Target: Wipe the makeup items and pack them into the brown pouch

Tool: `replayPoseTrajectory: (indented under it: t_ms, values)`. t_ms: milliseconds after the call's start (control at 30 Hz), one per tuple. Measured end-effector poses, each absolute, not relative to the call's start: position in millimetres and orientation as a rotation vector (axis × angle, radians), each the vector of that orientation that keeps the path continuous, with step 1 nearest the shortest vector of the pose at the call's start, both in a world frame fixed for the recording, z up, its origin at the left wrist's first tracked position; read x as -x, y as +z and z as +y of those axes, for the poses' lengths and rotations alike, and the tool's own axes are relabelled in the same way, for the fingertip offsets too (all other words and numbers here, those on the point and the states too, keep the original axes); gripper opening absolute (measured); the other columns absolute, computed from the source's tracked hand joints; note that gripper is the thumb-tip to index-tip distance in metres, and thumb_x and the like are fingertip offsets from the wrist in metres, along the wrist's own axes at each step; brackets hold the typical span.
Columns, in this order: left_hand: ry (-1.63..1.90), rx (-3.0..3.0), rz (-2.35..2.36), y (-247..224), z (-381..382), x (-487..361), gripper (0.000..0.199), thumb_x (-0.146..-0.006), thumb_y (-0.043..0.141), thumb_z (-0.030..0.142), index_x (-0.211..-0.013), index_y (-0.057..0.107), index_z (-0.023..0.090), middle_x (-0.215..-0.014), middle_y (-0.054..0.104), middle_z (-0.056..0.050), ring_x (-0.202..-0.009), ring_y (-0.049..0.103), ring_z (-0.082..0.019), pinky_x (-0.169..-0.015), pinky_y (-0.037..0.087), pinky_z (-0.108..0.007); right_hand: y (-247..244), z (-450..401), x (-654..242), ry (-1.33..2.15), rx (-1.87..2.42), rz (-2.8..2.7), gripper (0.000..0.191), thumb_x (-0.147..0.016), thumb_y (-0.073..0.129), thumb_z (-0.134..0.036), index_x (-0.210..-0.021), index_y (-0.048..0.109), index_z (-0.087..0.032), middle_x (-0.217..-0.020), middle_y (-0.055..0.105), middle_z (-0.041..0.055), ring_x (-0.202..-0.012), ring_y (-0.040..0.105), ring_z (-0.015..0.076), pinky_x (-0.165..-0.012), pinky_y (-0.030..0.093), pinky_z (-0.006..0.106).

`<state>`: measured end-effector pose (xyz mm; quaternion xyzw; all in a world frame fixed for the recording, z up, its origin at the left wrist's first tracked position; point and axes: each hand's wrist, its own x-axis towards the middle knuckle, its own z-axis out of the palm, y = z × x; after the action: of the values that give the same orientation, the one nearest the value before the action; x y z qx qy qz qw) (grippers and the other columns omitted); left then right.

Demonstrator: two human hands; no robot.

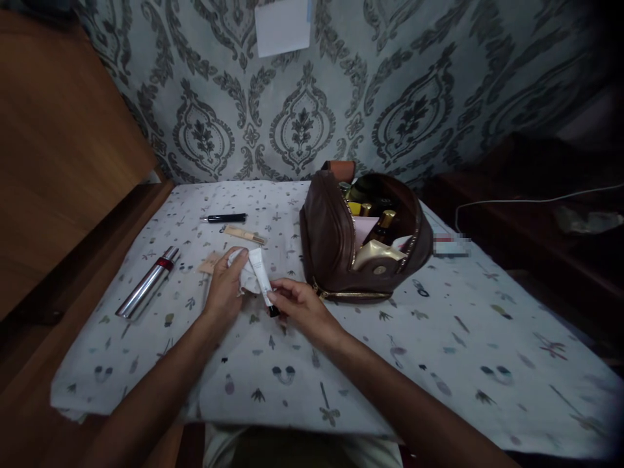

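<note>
A small white tube (260,273) with a black cap is tilted between my two hands. My right hand (297,305) pinches it near the cap. Bunched in my left hand (225,286) is a white wipe or cloth (248,281), with the thumb pressed on it close to the tube's flat end. Under and beside that hand lies a flat beige item (208,262), partly hidden. Just beyond rest a slim beige tube (245,234) and a black pen-like stick (227,218).
To the right stands an open brown cosmetic bag (324,227) holding gold-capped bottles and pouches. On the left lies a silver cylinder with a red band (149,284). A patterned cloth (273,396) covers the table; a wooden panel (68,130) borders it. A patterned wall rises behind.
</note>
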<state>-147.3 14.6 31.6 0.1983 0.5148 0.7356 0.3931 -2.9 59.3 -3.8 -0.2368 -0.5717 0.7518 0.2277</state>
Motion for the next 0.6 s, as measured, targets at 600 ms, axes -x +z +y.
replayPoseTrajectory:
  t_ms: [600]
  values:
    - [1.664,-0.787,1.304,22,9,134,0.035,-0.077,0.076,0.049,-0.086,0.063,0.018,-0.065,0.054,0.005,-0.050,0.044,-0.006,-0.044,0.037,-0.016,-8,67,3,1.526,0.799,-1.766,0.016,-0.075,0.067,-0.033,-0.073,0.062,-0.019,-0.073,0.060,-0.0001,-0.067,0.055,0.0132,-0.057,0.045,0.023]
